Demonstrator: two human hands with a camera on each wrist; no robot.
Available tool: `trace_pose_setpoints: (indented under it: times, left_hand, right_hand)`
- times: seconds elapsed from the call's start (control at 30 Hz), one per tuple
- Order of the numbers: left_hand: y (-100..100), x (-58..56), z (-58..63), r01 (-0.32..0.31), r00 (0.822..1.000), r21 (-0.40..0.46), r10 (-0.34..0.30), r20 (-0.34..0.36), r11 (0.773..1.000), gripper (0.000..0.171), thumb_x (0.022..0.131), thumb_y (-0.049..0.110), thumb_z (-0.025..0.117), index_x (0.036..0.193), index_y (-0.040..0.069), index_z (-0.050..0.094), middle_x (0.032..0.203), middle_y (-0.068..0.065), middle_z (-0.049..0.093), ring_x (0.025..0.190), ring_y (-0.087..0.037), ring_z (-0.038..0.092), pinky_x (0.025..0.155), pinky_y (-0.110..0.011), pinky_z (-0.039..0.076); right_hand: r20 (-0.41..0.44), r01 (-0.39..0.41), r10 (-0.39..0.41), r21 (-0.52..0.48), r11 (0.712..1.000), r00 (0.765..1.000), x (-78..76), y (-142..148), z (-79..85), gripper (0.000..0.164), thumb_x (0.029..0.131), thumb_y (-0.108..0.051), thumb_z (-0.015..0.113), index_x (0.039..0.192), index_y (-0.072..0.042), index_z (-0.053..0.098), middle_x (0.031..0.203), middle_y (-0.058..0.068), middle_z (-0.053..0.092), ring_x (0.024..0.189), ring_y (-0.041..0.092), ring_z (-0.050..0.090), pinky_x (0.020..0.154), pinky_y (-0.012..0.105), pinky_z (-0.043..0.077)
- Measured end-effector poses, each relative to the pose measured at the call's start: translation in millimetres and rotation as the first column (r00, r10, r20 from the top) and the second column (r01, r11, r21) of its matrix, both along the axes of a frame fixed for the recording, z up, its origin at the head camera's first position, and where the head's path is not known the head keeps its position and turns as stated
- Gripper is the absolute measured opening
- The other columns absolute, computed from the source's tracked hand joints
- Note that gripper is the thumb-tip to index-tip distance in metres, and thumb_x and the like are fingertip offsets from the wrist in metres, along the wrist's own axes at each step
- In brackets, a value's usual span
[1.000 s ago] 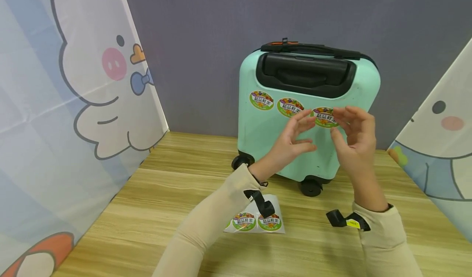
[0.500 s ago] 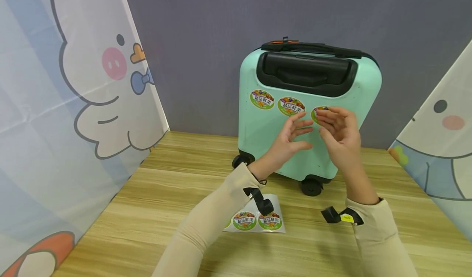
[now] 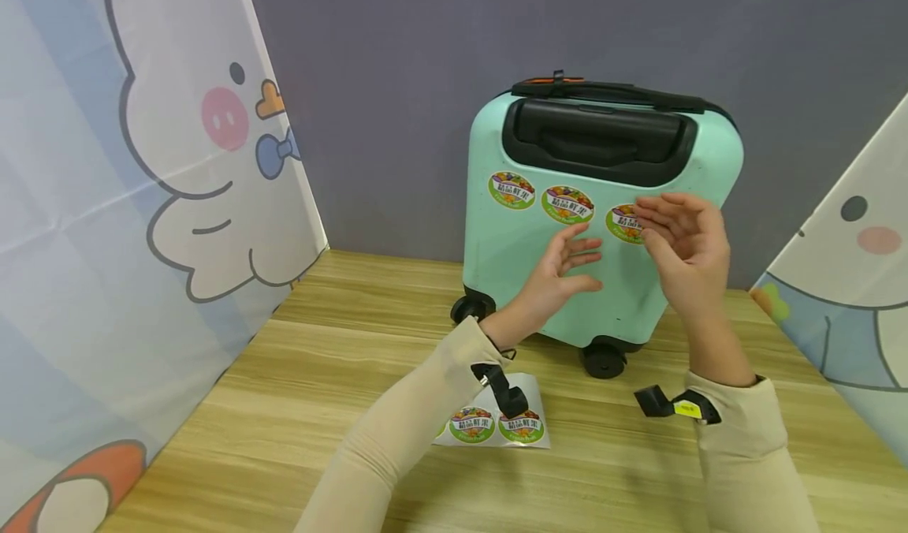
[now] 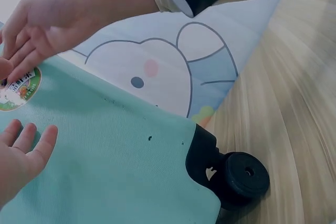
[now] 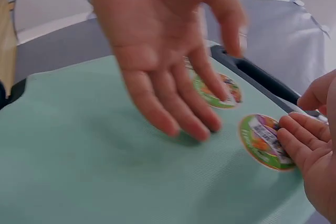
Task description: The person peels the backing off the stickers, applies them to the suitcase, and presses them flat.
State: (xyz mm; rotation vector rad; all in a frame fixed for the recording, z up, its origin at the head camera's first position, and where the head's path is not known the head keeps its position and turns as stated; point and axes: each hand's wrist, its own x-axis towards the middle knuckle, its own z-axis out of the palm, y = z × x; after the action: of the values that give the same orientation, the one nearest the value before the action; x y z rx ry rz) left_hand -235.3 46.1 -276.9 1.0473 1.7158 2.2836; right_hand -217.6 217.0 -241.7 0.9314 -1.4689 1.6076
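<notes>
A mint-green suitcase [image 3: 496, 257] stands upright against the grey backdrop. Across its front sit three round fruit stickers: a left one [image 3: 512, 191], a middle one [image 3: 567, 205] and a right one [image 3: 624, 224]. My right hand [image 3: 691, 261] lies over the right sticker's outer edge, and in the right wrist view its extended fingers [image 5: 302, 132] touch that sticker [image 5: 262, 142]. Below the middle sticker, my left hand [image 3: 546, 285] hovers before the suitcase, fingers spread and holding nothing; its fingers [image 4: 31, 153] appear at lower left in the left wrist view.
A white sheet [image 3: 528, 387] with further round stickers lies on the wood-grain table [image 3: 340, 344], partly under the left forearm. The suitcase has black wheels [image 3: 603, 359] and a recessed black handle [image 3: 599, 143]. Cartoon-printed cloths [image 3: 206, 249] hang on both sides.
My right hand moved left over the right sticker, then back right, uncovering more of it. My left hand dropped slightly away from the middle sticker. The view shifted a little.
</notes>
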Motion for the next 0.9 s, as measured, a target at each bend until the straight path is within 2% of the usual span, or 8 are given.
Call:
trace_pose_setpoints:
  times: [0.17, 0.43, 0.67, 0.9]
  left_hand:
    - [-2.0, -0.9, -2.2, -0.001, 1.000, 0.008, 0.001, 0.026, 1.000, 0.075, 0.088, -0.016, 0.056, 0.153, 0.007, 0.027, 0.147, -0.017, 0.043, 0.133, -0.029, 0.046, 0.095, -0.030, 0.050]
    - [-4.1, -2.7, -7.5, 0.018, 0.999, 0.010, -0.019, 0.046, 1.000, 0.073, 0.089, -0.015, 0.056, 0.153, 0.006, 0.028, 0.148, -0.018, 0.043, 0.133, -0.029, 0.047, 0.097, -0.030, 0.050]
    - [-8.9, -5.0, -13.3, 0.040, 0.994, 0.022, -0.042, 0.101, 0.999, 0.072, 0.090, -0.015, 0.054, 0.153, 0.006, 0.029, 0.148, -0.020, 0.044, 0.134, -0.032, 0.046, 0.097, -0.033, 0.050]
    - [-14.4, -6.6, -21.8, 0.045, 0.991, -0.001, -0.044, 0.127, 0.999, 0.070, 0.092, -0.013, 0.054, 0.154, 0.008, 0.029, 0.148, -0.019, 0.044, 0.134, -0.031, 0.046, 0.098, -0.036, 0.051]
  right_hand:
    - [-0.006, 0.011, -0.011, -0.078, 0.997, 1.000, 3.8, 7.1, 1.6, 0.036, 0.087, 0.022, 0.050, 0.120, 0.011, 0.052, 0.112, 0.019, 0.068, 0.103, 0.025, 0.067, 0.094, 0.027, 0.052]
    - [-0.004, -0.020, 0.019, -0.078, 0.997, 1.000, 7.6, 11.9, -11.5, 0.039, 0.084, 0.025, 0.046, 0.121, 0.012, 0.050, 0.112, 0.018, 0.068, 0.104, 0.025, 0.066, 0.094, 0.026, 0.052]
    - [0.044, -0.028, 0.028, -0.008, 1.000, 0.999, 10.5, 12.6, -28.9, 0.041, 0.087, 0.025, 0.045, 0.125, 0.011, 0.048, 0.117, 0.015, 0.066, 0.110, 0.023, 0.064, 0.097, 0.025, 0.050]
    - [0.051, -0.004, -0.003, 0.122, 0.993, 0.999, 9.4, 8.3, -45.2, 0.042, 0.087, 0.025, 0.043, 0.128, 0.013, 0.045, 0.120, 0.010, 0.064, 0.113, 0.018, 0.063, 0.099, 0.024, 0.048]
